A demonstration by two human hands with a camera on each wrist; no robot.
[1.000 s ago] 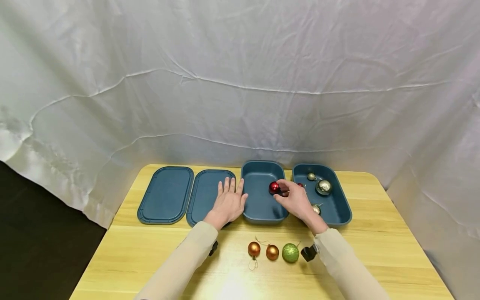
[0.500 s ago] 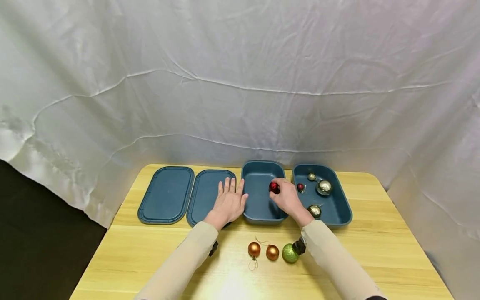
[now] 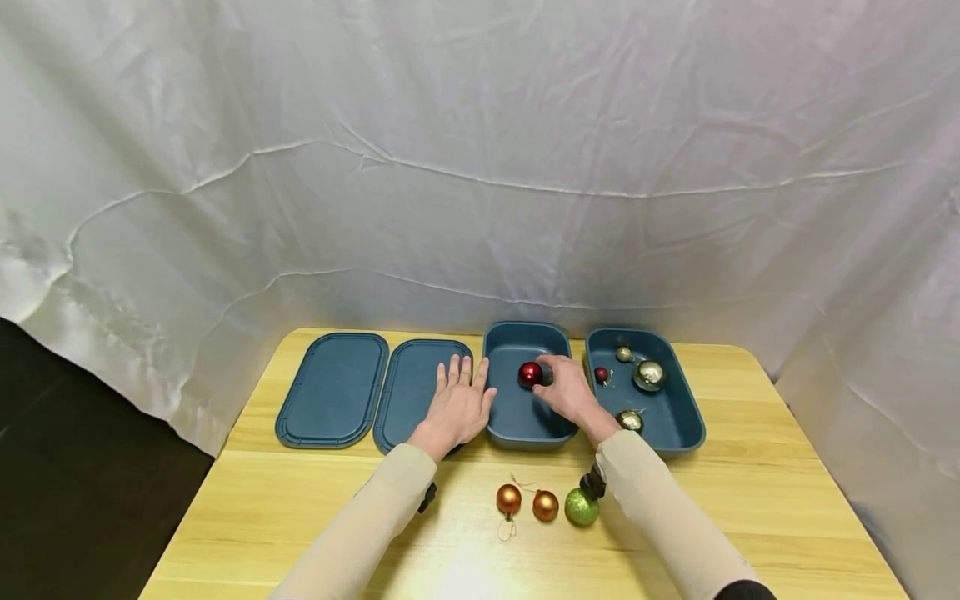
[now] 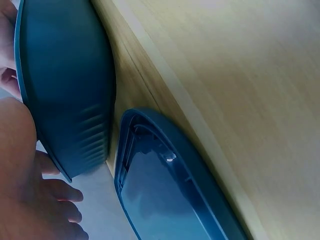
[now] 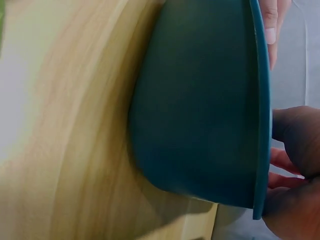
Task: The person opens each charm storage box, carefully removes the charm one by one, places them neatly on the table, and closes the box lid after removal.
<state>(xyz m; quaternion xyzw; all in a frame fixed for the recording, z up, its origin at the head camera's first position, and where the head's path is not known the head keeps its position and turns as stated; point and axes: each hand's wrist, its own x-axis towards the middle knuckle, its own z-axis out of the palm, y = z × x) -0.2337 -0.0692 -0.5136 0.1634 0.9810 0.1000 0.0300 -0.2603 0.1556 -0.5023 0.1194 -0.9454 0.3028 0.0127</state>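
Note:
My left hand lies with fingers spread across the left rim of the middle blue container and the neighbouring blue lid; the left wrist view shows it at the container's rim. Inside that container, a shiny red Christmas bauble sits just left of my right hand. That hand reaches over the right rim, thumb and fingers bent and apart, their tips close to the bauble. A dark patch shows between the fingers. The right wrist view has the container wall hiding the bauble.
The right container holds a small red bauble and several gold baubles. Two orange baubles and a green glitter bauble lie in front on the wooden table. Another lid lies far left.
My right hand moved left and closed around the red bauble; now the bauble is farther left, out from between the fingers. The left hand has stayed put.

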